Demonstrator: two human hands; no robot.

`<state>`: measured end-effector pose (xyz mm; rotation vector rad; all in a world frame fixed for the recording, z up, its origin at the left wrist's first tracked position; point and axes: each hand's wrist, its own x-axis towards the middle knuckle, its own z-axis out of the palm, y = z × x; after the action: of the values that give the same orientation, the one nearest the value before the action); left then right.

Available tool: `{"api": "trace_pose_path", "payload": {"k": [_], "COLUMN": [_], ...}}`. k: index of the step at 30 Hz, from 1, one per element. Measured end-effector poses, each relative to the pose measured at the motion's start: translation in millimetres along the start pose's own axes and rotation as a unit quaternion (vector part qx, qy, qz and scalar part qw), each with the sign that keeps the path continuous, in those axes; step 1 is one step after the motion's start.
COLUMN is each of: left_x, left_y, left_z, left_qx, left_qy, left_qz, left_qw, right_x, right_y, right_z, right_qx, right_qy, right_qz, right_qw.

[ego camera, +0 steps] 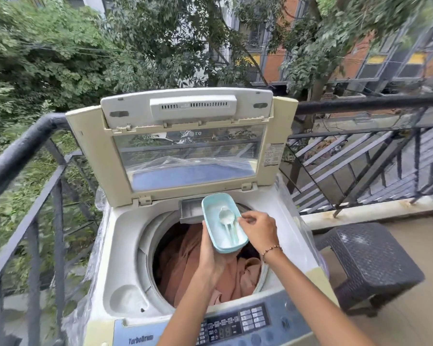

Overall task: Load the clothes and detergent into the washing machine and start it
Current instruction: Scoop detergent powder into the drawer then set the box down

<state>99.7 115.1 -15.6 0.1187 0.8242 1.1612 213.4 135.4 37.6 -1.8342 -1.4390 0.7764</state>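
Landmark for all positions: the washing machine (125, 245), a top-loader wrapped in clear plastic film.

1. Lid (185, 146): raised and folded upright at the rear of the washing machine, drum mouth fully exposed.
2. Clothes (183, 265): pinkish-brown fabric lying inside the drum, with a darker item at the right side of the drum.
3. Detergent box (208, 221): pale blue, oblong, uncovered, holding white powder. It is held above the rear right part of the drum mouth, its far end just in front of the detergent drawer (189, 212), which stands pulled out from the rear rim of the washing machine.
4. Spoon (226, 216): pale plastic, lying inside the detergent box, bowl towards the rear, handle towards the front.
5. Left hand (211, 255): over the drum, under the detergent box; its fingers (205, 233) are curled up the box's left side and grasp it.
6. Right hand (259, 229): over the right rim of the drum, wrist carrying a beaded bracelet (271, 249). Its fingers (245, 218) are bent, tips drawn together at the spoon's stem by the box's right edge; whether they actually clasp the spoon cannot be told.
7. Control panel (235, 323): along the front edge of the washing machine, display dark.
8. Dark woven stool (368, 260): on the floor to the right of the washing machine.
9. Metal railing (23, 151): runs to the left of and behind the washing machine
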Motion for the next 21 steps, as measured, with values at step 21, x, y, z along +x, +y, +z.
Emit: {"api": "trace_pose_path", "payload": {"k": [21], "left_x": [103.8], "left_y": [-179.9], "left_z": [213.9], "left_qx": [0.347], "left_qy": [0.038], "left_qz": [0.043], "left_qw": [0.936], "right_x": [121.8], "right_y": [203.4], "right_z": [-238.5], "right_qx": [0.107], "right_qy": [0.110], "right_qz": [0.142], "right_qw": [0.978]}}
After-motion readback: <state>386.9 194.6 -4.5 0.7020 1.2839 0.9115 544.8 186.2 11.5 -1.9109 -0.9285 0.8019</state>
